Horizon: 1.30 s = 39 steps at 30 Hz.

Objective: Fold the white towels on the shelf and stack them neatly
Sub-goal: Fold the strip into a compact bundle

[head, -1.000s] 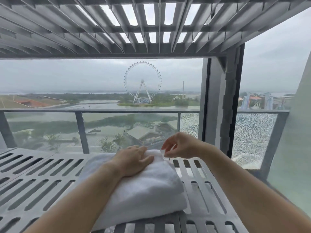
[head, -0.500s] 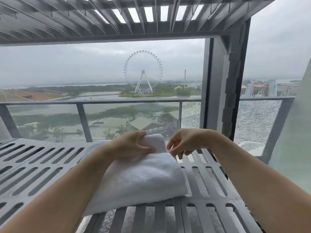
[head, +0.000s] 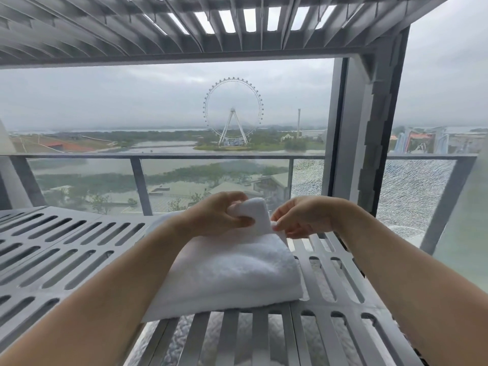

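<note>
While the left hand [head: 219, 216] grips the lifted far end of the white towel [head: 232, 276], with fingers curled over the top and thumb pressed into the near face, the right hand [head: 303, 219] pinches a small corner of the same towel between thumb and fingertip. The pinch sits just beside the left thumb, and the two hands are near each other but not touching.

The rest of the towel lies folded and thick, extending from under both hands back toward the person. It rests flat on the grey slotted shelf [head: 66, 249], between the two forearms and mostly beneath the left one. Its near edge lies across the shelf slats.

A second slotted shelf [head: 132, 27] runs overhead, well above both hands. Beyond the fingertips stands a glass railing [head: 158, 156]. The glass panel [head: 412, 191] beyond the right hand is crazed with fine cracks. A grey upright post [head: 367, 128] rises beyond the right wrist. A Ferris wheel [head: 233, 112] shows far off, above the left hand. Pale textured material shows through the slots nearest the person (its nature cannot be determined).
</note>
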Motion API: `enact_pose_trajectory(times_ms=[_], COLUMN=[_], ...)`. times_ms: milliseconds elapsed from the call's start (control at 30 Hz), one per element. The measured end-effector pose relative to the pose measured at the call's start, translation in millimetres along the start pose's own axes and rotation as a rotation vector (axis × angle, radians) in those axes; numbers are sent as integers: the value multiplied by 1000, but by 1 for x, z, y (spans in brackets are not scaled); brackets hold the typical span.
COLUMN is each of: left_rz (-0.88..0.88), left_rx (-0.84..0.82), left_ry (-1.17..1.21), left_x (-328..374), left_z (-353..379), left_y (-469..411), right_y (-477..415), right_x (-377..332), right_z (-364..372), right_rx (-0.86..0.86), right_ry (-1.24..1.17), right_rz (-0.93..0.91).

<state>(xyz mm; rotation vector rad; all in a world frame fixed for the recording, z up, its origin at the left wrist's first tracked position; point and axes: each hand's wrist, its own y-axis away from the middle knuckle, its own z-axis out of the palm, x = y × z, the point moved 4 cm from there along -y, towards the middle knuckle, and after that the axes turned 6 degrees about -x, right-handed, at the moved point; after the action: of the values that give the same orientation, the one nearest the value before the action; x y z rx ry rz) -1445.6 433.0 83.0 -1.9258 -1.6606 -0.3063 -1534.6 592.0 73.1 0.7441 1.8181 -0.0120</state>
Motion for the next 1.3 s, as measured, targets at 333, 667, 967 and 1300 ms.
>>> enact_pose_trajectory(times_ms=[333, 667, 967, 1300], left_rz=[103, -4, 5, -81], left_rx=[-50, -245, -286, -93], left_ry=[147, -207, 199, -415], left_x=[12, -8, -6, -4], left_z=[-12, 36, 35, 31], left_y=[-9, -33, -31, -32], right_y=[-9, -11, -13, -15], right_x=[-11, 8, 10, 9], right_z=[-6, -3, 2, 1], right_rx=[433, 448, 541, 315], right_ry=[-105, -345, -476, -242], right_rz=[-193, -152, -153, -102])
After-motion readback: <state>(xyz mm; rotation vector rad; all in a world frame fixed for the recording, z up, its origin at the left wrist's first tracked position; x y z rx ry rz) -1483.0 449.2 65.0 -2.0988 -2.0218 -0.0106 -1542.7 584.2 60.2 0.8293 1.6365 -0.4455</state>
